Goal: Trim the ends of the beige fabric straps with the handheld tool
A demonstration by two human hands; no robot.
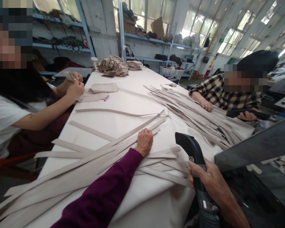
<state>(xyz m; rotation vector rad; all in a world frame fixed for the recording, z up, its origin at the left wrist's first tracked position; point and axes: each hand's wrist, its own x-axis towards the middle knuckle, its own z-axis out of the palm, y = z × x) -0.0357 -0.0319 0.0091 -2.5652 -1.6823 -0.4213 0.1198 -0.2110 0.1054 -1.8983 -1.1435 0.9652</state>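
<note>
Ideally the left hand (144, 142), fingers curled together (any pinch hidden, can't tell), bears steadily on the pale strips (61, 182) under and left of them, while the right hand (212, 174), fingers wrapped round the black nozzle (192, 145), avoids snagging ends.

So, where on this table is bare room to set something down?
The widest bare patch of the table lies between the folded pieces and the right-side strip pile, in front of the far bundle. A smaller one is on the curved strip's near side; strips crowd around the left hand.
</note>
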